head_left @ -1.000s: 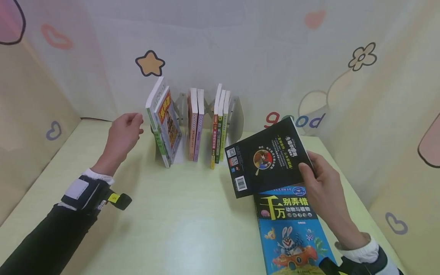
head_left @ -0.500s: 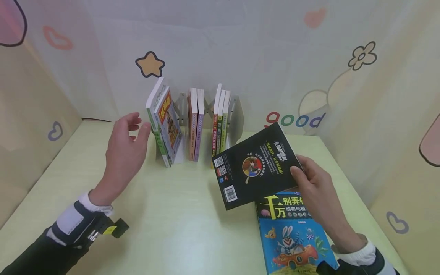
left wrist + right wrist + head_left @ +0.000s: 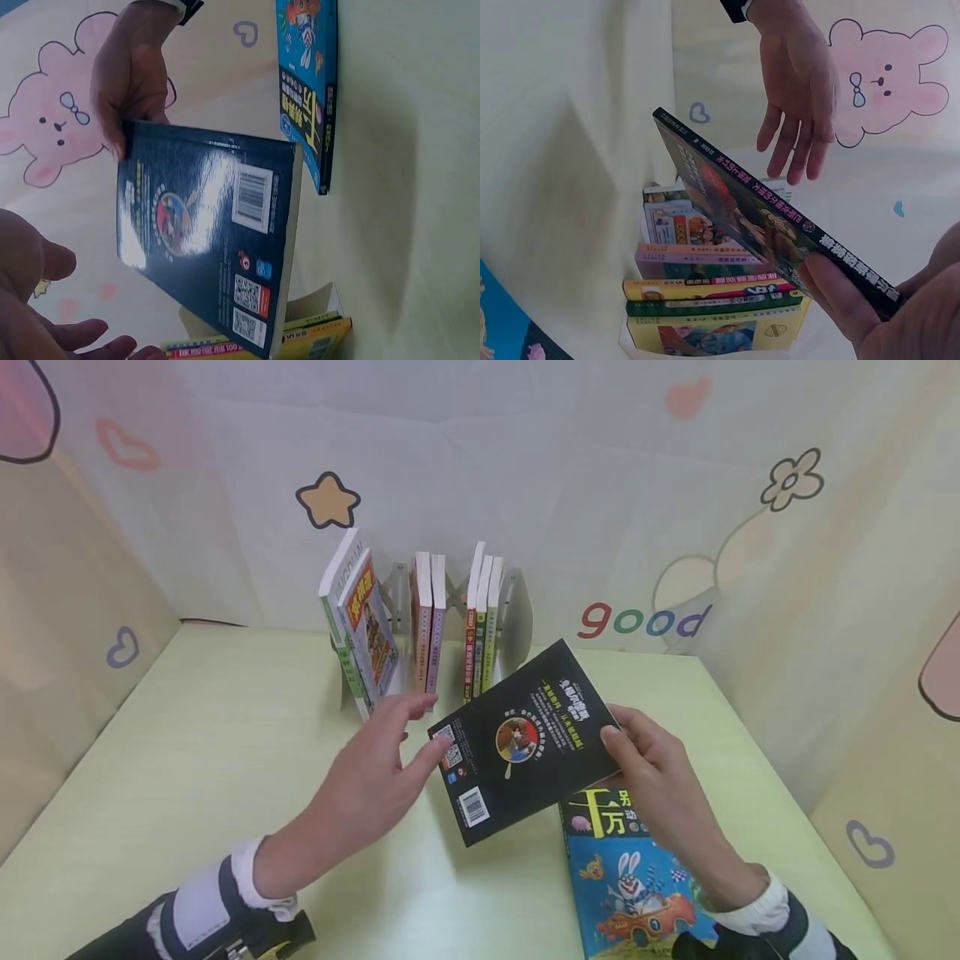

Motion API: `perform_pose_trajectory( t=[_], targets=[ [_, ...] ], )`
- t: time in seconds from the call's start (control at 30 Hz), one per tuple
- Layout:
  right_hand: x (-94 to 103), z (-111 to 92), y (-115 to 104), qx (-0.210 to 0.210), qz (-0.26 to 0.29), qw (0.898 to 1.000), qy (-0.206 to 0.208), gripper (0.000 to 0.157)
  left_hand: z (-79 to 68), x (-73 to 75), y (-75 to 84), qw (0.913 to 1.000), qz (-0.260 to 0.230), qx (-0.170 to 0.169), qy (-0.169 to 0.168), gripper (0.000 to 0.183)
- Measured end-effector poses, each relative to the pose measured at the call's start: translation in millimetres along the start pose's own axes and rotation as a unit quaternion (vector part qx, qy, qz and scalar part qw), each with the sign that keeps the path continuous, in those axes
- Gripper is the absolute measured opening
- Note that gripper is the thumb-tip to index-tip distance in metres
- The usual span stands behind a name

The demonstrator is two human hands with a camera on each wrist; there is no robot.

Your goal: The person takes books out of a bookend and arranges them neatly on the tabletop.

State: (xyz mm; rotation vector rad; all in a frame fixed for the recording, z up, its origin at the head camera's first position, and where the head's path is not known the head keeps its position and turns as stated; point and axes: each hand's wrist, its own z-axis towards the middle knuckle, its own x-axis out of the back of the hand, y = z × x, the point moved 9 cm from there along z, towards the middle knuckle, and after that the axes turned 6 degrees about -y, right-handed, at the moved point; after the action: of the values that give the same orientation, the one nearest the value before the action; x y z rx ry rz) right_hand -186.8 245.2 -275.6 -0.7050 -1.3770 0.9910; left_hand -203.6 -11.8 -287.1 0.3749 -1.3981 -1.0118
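Observation:
My right hand (image 3: 667, 793) pinches a thin black book (image 3: 540, 710) by its right end, thumb on the back cover and fingers beneath. The cover bears a round picture, a barcode and QR codes. In the right wrist view the spine (image 3: 780, 202) faces the camera. My left hand (image 3: 375, 777) is spread just off the book's left corner, thumb and fingers apart; a gap shows between them in the right wrist view. Under the black book and my right hand, a blue book (image 3: 622, 885) with a rabbit in a carrot car lies on the table, partly hidden.
Against the back wall stands a metal book rack (image 3: 517, 618) with books upright in three groups. Two large books (image 3: 360, 618) lean at its left, two thin pink and purple books (image 3: 429, 618) stand mid-rack, and several more (image 3: 480, 618) at the right. The pale table (image 3: 225, 735) ends at patterned curtains.
My left hand has swung from beside the large books rightward and toward me, its fingers spreading, up to the black book. My right hand has carried the black book left and slightly nearer.

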Motion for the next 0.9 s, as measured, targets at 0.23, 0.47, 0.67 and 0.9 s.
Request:
perform_pose_trajectory(
  t=[0.23, 0.47, 0.67, 0.9],
  targets=[
    [-15.4, 3.1, 2.1, -0.016, 0.052, 0.998, -0.015, 0.047, -8.3, -30.6, 11.6, 0.9984, -0.006, -0.006, -0.056, 0.058],
    [-34.2, 6.8, -0.1, -0.025, 0.119, 0.992, -0.039, 0.048, -13.2, -50.6, 14.4, 0.9933, 0.045, 0.003, -0.106, 0.071],
    [-50.8, 9.8, -0.4, -0.051, 0.176, 0.981, -0.067, 0.047, -15.5, -59.3, 13.9, 0.9879, 0.102, -0.022, -0.115, 0.091],
    [-66.9, 14.0, -5.2, -0.074, 0.233, 0.966, -0.084, 0.048, -20.9, -66.1, 16.5, 0.9819, 0.152, -0.069, -0.089, 0.084]
  ],
)
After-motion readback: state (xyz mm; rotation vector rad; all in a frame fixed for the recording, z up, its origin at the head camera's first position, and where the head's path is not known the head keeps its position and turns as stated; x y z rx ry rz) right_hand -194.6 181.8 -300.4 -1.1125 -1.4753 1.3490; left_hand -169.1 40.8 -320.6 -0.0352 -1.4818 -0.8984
